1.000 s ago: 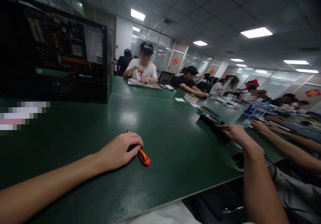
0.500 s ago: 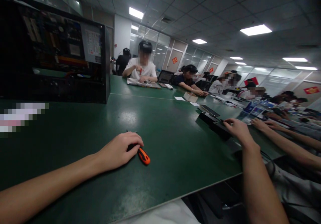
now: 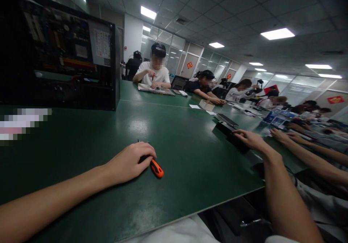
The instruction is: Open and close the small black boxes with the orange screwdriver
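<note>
My left hand (image 3: 137, 159) lies on the green table, its fingers curled over a screwdriver (image 3: 157, 168) with an orange and black handle. The rounded handle end pokes out to the right below my fingers; a thin metal part shows beyond my knuckles, and the rest is hidden. Off to the right, my right hand (image 3: 251, 139) reaches over a long black box-like object (image 3: 231, 136) near the table edge. Its forefinger is stretched out onto the object, with the other fingers partly hidden. A dark flat device (image 3: 227, 119) lies behind that object.
An opened black computer case (image 3: 115, 65) stands at the left on the green table (image 3: 190, 163). A small box (image 3: 206, 104) and white papers (image 3: 194, 106) lie farther back. Across the table sits a person in white (image 3: 156, 70); a neighbour's arm (image 3: 307, 150) rests at the right.
My right hand has shifted left along the black object, and its forefinger now stretches out. My left hand stays on the screwdriver, nearly unmoved.
</note>
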Action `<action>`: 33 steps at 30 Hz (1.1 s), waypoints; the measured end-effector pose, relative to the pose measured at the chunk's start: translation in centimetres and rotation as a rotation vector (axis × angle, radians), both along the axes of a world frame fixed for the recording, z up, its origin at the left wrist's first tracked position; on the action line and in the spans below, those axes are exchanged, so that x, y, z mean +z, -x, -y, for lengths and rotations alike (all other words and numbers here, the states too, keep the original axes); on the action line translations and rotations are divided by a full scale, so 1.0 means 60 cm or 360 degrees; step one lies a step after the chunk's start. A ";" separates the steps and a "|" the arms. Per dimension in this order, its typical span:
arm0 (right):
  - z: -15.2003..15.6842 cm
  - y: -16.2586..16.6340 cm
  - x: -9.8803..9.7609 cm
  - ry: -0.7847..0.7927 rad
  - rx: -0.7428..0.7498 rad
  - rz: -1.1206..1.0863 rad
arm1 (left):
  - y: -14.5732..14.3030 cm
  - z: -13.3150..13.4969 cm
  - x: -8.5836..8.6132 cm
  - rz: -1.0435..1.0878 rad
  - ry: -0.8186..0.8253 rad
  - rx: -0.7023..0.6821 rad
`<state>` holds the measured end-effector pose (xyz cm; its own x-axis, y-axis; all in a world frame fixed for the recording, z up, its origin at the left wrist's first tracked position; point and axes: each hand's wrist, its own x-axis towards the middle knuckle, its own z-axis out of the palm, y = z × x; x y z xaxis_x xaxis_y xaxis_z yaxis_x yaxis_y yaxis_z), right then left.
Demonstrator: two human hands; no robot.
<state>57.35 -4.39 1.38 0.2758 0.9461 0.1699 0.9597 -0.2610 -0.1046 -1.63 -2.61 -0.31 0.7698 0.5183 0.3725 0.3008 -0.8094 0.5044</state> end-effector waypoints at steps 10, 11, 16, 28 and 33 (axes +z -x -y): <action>0.009 0.012 0.050 -0.0111 0.0041 0.0018 | 0.006 -0.003 -0.006 -0.0072 -0.0052 -0.0019; 0.005 0.016 0.061 -0.0106 0.0053 0.0027 | 0.007 -0.003 -0.006 -0.0092 -0.0072 -0.0022; -0.049 0.048 0.094 0.0066 0.0178 -0.0010 | 0.010 0.002 0.001 -0.0228 -0.0210 0.0006; -0.105 0.331 0.085 0.0263 0.0897 -0.0046 | 0.013 -0.010 0.009 0.0373 -0.0003 0.0543; -0.041 0.518 0.050 0.0186 0.1831 -0.0325 | 0.011 -0.010 0.011 0.0510 0.0046 0.0713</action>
<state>26.27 -1.95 4.41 -0.7397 0.6627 0.1168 0.6047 0.7308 -0.3165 -2.30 -2.01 0.38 0.3222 0.7825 0.5329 0.4403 -0.6221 0.6474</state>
